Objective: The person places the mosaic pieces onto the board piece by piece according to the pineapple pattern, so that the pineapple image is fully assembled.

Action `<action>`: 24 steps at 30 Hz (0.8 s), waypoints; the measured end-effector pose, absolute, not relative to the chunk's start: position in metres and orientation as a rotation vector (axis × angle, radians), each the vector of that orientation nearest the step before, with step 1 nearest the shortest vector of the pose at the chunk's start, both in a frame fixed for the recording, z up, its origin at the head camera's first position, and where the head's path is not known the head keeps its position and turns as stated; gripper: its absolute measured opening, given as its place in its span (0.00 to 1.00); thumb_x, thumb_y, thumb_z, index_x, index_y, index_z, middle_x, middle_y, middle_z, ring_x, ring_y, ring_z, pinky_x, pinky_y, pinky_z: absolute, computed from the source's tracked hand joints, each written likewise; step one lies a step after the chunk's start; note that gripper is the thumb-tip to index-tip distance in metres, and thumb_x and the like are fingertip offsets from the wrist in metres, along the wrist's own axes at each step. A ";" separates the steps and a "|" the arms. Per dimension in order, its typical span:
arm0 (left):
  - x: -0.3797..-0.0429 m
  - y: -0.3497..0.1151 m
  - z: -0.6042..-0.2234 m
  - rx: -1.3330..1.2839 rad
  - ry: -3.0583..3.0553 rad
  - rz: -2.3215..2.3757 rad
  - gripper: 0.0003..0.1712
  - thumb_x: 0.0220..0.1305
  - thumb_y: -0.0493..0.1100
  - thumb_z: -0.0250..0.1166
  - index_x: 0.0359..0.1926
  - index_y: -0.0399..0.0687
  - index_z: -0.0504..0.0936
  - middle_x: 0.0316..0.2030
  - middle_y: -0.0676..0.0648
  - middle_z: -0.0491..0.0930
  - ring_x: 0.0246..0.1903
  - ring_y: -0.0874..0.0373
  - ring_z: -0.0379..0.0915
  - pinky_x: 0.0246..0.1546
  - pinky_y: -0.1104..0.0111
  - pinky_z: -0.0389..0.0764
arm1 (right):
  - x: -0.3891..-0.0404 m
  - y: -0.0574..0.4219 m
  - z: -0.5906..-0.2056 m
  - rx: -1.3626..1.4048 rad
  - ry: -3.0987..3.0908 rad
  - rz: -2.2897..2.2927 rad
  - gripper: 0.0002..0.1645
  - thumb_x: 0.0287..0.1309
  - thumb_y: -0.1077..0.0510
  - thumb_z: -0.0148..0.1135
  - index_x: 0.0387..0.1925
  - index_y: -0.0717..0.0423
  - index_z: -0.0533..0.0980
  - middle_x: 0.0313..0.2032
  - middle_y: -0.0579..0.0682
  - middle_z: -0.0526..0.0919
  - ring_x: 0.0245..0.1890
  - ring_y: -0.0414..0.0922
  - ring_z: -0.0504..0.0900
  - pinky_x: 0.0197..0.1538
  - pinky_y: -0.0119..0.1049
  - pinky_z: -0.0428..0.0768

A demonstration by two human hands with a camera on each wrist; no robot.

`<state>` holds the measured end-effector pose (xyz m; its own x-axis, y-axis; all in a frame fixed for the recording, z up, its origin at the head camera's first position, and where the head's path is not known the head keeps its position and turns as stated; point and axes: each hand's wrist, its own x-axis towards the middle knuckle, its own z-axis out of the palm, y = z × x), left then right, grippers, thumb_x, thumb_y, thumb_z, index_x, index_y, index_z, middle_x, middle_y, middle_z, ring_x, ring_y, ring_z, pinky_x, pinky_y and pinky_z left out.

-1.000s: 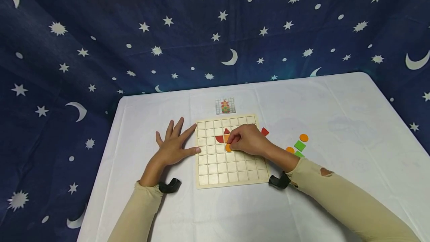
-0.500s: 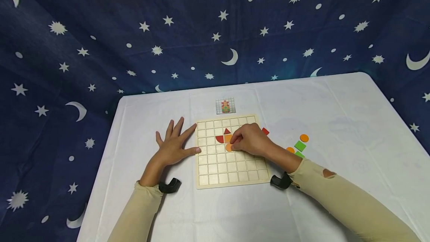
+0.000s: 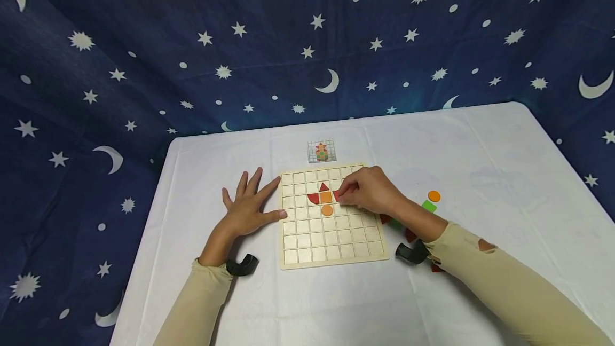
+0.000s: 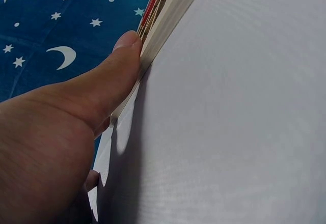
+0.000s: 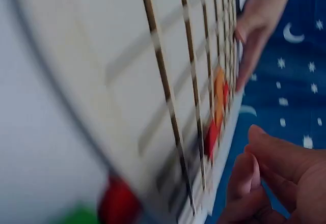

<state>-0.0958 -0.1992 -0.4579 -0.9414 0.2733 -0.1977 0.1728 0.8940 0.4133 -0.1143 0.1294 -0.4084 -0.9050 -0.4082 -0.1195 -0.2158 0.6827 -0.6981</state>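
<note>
My left hand (image 3: pixel 246 210) lies spread on the white table, its thumb (image 4: pixel 104 79) and index finger touching the left edge of the wooden grid board (image 3: pixel 331 255). My right hand (image 3: pixel 370 191) hovers over the right part of the board, its thumb and fingertips drawn together. The right wrist view shows no piece between them. Just beside those fingertips, a red piece (image 5: pixel 211 140) lies on the board, partly hidden in the head view. Also on the board are a red triangle (image 3: pixel 323 187), a red quarter-circle (image 3: pixel 313 198), an orange square (image 3: pixel 325 197) and an orange disc (image 3: pixel 327 210).
A small pattern card (image 3: pixel 322 151) lies behind the board. Right of the board are an orange disc (image 3: pixel 434 196), a green square (image 3: pixel 429 206) and several red and green pieces, some partly covered by my right arm. A starry blue cloth (image 3: pixel 240 68) hangs behind.
My right hand has drawn back to the right, uncovering the orange square and disc and part of a red piece on the board. The left hand has not moved.
</note>
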 end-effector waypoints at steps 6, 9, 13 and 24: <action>-0.096 -0.199 -0.458 0.337 2.812 0.577 0.53 0.56 0.74 0.67 0.79 0.71 0.58 0.83 0.45 0.36 0.80 0.35 0.21 0.63 0.22 0.22 | -0.131 0.167 -0.395 -0.421 2.671 -0.934 0.08 0.59 0.56 0.74 0.40 0.52 0.89 0.28 0.45 0.87 0.28 0.43 0.79 0.32 0.37 0.74; -0.096 -0.199 -0.458 0.342 2.815 0.577 0.53 0.57 0.74 0.67 0.79 0.70 0.58 0.83 0.44 0.36 0.80 0.34 0.22 0.63 0.22 0.22 | -0.137 0.185 -0.392 -0.399 2.662 -0.850 0.10 0.60 0.57 0.72 0.43 0.53 0.88 0.29 0.47 0.87 0.30 0.46 0.79 0.33 0.37 0.75; -0.096 -0.199 -0.458 0.346 2.815 0.586 0.53 0.57 0.74 0.67 0.79 0.70 0.58 0.83 0.44 0.36 0.80 0.34 0.22 0.63 0.22 0.22 | -0.141 0.200 -0.395 -0.377 2.613 -0.768 0.13 0.58 0.59 0.73 0.46 0.51 0.88 0.36 0.48 0.86 0.40 0.48 0.77 0.40 0.38 0.76; -0.095 -0.199 -0.458 0.332 2.804 0.583 0.53 0.57 0.74 0.67 0.79 0.70 0.57 0.83 0.45 0.35 0.80 0.35 0.20 0.63 0.23 0.21 | -0.140 0.206 -0.418 -0.523 2.659 -0.680 0.14 0.51 0.60 0.79 0.41 0.52 0.85 0.32 0.47 0.81 0.36 0.46 0.76 0.42 0.37 0.79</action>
<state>-0.0949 -0.1987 -0.4583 -0.9408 0.2717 -0.2028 0.1683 0.8935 0.4163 -0.1402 0.2064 -0.4176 -0.8723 -0.4287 -0.2351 -0.2631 0.8169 -0.5133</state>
